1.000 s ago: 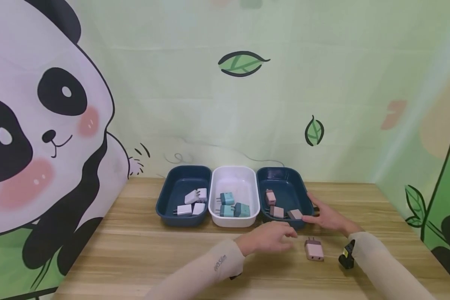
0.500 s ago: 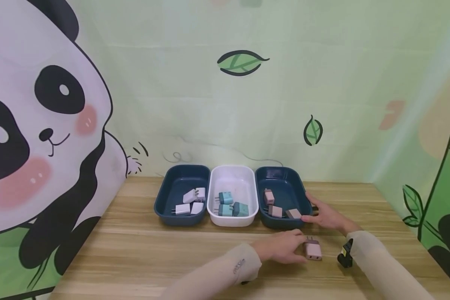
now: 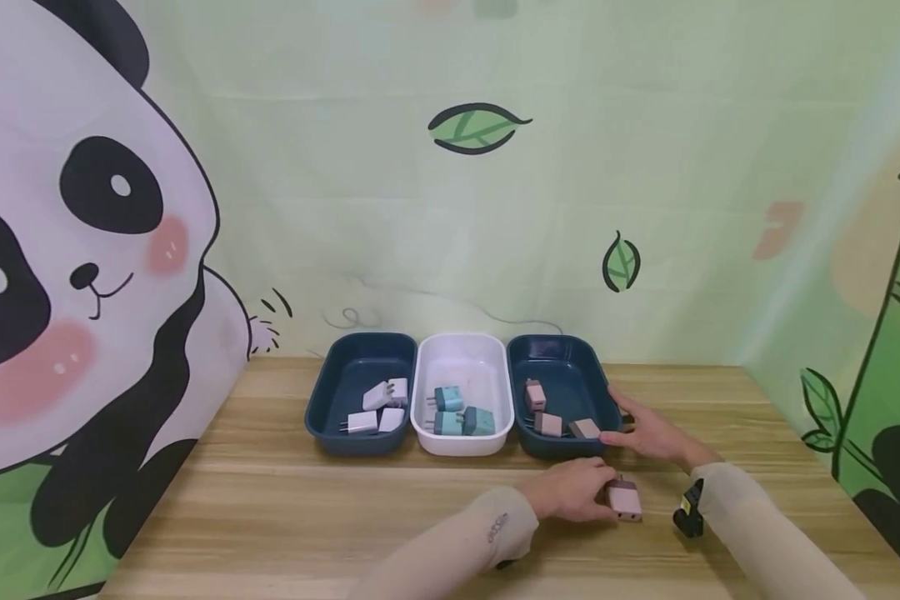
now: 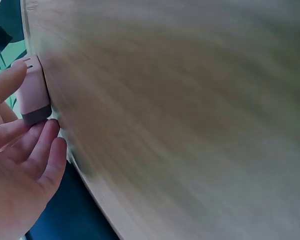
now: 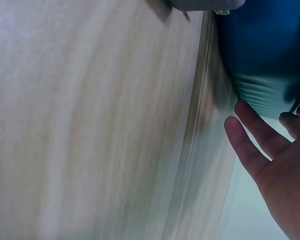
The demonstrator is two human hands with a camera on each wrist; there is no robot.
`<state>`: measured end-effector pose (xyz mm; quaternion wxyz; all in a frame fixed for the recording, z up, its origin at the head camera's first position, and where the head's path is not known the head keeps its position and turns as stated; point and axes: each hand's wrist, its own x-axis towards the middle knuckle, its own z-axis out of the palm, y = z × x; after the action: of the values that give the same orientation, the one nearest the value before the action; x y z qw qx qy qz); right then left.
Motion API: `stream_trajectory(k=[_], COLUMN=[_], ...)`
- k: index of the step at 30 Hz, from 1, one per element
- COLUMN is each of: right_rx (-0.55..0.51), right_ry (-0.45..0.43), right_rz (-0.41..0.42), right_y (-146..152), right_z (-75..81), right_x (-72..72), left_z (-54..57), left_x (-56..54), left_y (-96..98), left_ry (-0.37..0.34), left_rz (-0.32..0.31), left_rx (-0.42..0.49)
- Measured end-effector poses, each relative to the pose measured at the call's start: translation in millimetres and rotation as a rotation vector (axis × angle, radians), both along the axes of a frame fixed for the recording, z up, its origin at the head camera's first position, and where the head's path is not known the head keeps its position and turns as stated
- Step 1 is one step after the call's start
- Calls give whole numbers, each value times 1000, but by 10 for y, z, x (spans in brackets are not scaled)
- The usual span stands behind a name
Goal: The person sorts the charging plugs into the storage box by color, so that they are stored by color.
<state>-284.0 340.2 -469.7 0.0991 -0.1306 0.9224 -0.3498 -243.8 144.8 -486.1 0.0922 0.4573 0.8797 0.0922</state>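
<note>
A pink phone charger with a darker prong end lies on the wooden table. My left hand pinches it lengthwise; in the left wrist view, the thumb is at the socket end of the charger and the fingertips touch its dark end. To the right, my right hand rests against the right-hand blue tray, thumb at the front rim and fingers along the side. The right wrist view has the right hand with rather straight fingers beside the blue tray. Several pink chargers are in that tray.
Left of that tray stand a white tray with teal chargers and another blue tray with white chargers. The trays sit side by side near a printed backdrop behind the table.
My left hand has moved right along the table to the pink charger and taken it between thumb and fingers. The right hand stays at the blue tray.
</note>
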Motion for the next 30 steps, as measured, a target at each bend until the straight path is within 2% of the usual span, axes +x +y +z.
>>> stream_trajectory(k=[9,14,19,25,30], right_rx=[11,18,25,33,36], right_ry=[18,16,17,4,2], right_rz=[2,-1,-7,-22,-17], right_y=[7,22,7,-1,3], right_z=[-7,-23,-33,-22,-18], right_x=[-15,-12,-12,-6,-3], left_z=[0,-1,-34,-44,-23], left_x=[6,13,-17,-35,-36], left_y=[85,103,73,-21,-148], left_ry=[62,49,22,35,34], left_rz=[32,44,20,-23,-34], left_rx=[-46,-48,-33,-19,-10])
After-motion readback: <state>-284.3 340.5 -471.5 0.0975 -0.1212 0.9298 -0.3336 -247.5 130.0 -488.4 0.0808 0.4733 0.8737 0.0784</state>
